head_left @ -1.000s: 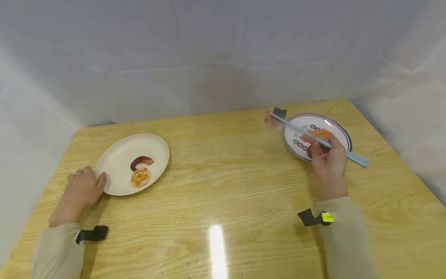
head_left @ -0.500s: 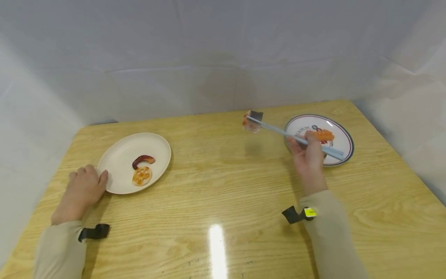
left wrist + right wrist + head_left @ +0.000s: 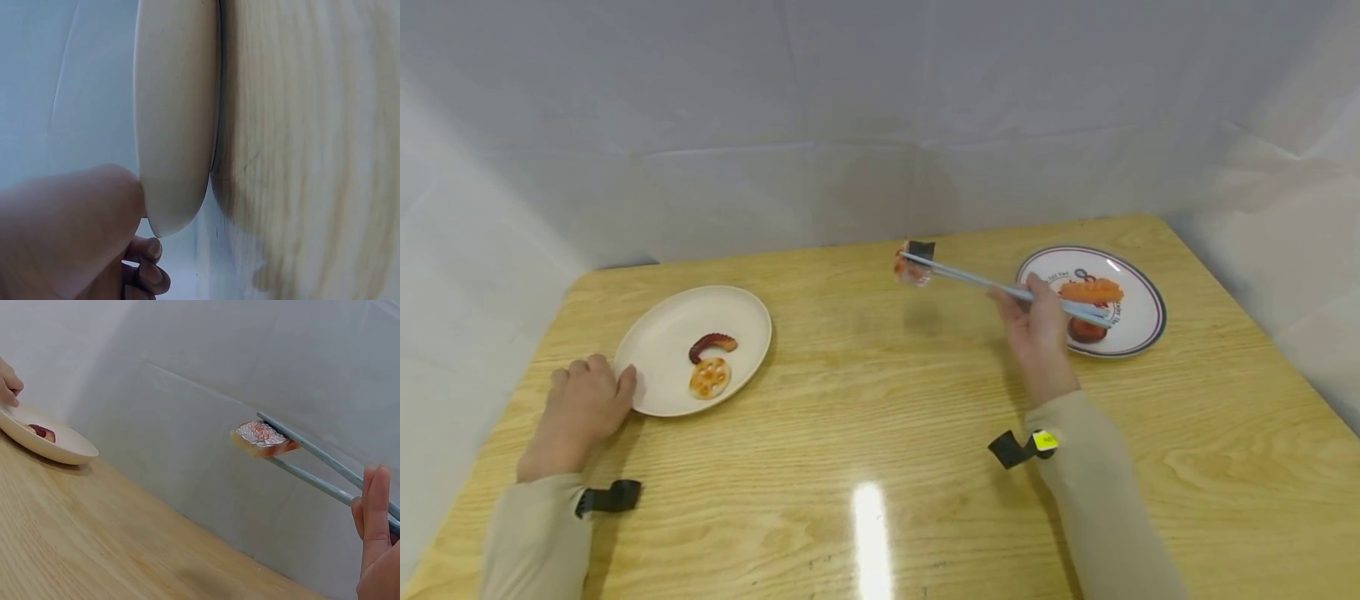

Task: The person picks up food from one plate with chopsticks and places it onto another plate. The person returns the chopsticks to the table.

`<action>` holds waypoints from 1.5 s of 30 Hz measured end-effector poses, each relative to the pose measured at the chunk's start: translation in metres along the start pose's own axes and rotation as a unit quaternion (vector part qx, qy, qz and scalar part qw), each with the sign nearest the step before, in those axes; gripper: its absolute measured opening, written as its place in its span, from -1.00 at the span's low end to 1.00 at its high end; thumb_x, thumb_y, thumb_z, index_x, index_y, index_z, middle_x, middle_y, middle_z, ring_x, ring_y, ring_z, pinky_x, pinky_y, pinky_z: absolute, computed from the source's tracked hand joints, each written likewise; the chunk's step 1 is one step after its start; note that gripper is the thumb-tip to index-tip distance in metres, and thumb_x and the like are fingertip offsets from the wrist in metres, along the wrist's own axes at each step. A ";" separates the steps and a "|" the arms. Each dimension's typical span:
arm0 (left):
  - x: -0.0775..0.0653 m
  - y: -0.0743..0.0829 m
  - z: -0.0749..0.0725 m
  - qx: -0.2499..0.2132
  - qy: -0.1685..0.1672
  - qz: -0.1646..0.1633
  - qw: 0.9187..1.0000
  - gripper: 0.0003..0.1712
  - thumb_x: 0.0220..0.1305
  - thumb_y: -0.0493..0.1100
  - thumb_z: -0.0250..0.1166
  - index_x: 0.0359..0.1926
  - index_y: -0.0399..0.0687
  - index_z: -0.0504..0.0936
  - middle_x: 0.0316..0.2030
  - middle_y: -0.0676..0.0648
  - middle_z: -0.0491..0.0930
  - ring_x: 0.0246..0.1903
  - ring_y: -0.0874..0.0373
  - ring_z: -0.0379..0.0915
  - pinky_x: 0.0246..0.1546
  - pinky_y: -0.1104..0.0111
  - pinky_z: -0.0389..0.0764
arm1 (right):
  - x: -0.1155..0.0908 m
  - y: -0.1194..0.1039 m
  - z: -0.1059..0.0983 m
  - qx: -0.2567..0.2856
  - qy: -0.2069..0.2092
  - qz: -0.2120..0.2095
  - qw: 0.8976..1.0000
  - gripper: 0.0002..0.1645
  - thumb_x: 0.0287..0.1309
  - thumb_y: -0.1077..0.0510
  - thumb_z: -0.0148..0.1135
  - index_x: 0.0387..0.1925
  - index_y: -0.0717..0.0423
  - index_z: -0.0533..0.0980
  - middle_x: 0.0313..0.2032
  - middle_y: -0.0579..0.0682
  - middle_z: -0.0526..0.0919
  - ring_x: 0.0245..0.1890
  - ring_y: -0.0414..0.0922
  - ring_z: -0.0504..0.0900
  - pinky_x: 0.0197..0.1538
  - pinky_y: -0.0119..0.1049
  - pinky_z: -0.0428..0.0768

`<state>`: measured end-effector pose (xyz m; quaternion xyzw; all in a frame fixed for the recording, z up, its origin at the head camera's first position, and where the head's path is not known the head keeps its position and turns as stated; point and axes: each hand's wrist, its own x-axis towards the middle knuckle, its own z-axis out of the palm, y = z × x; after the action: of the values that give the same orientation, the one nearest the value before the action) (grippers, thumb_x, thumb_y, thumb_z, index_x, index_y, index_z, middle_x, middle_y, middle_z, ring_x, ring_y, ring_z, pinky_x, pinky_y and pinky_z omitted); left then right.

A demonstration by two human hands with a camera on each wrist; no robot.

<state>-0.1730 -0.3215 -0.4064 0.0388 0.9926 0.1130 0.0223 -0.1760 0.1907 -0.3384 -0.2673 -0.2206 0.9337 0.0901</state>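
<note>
My right hand (image 3: 1037, 337) grips a pair of pale blue chopsticks (image 3: 958, 273). Pinched between their tips, above the table, is a fish slice (image 3: 912, 265) with dark, silvery skin; the right wrist view shows a stick on either side of the fish slice (image 3: 259, 440). At the left, my left hand (image 3: 583, 408) holds the rim of a cream plate (image 3: 658, 333), its thumb (image 3: 119, 194) against the rim and the other fingers curled below. A curved dark red tentacle piece (image 3: 711, 344) and a lotus root slice (image 3: 710, 378) lie on this plate.
On the right stands a white patterned plate (image 3: 1138, 304) with a dark rim. It bears an orange piece of food (image 3: 1092, 291) and a dark reddish piece (image 3: 1087, 331), partly behind the chopsticks. White sheeting (image 3: 865, 125) hangs behind the wooden table (image 3: 820, 483).
My right hand has moved left, away from the patterned plate, carrying the fish slice in the chopsticks toward the table's middle. My left hand keeps its place at the cream plate.
</note>
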 end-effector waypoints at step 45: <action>0.000 0.006 0.003 0.010 -0.006 -0.028 1.000 -0.08 0.48 0.27 -0.36 -0.24 -0.73 0.21 -0.25 -0.72 0.19 -0.20 -0.62 0.07 -0.23 -0.29 0.16 | 0.011 0.090 0.024 -0.158 -0.036 0.013 0.987 -0.72 0.46 0.19 -0.13 -0.36 0.31 0.33 -0.35 0.29 0.49 -0.53 -0.03 0.67 -0.34 -0.40 0.63</action>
<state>-0.1721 -0.3152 -0.4084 0.0118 0.9942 0.1019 0.0314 -0.2027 0.1049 -0.3663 -0.2469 -0.3648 0.8974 0.0261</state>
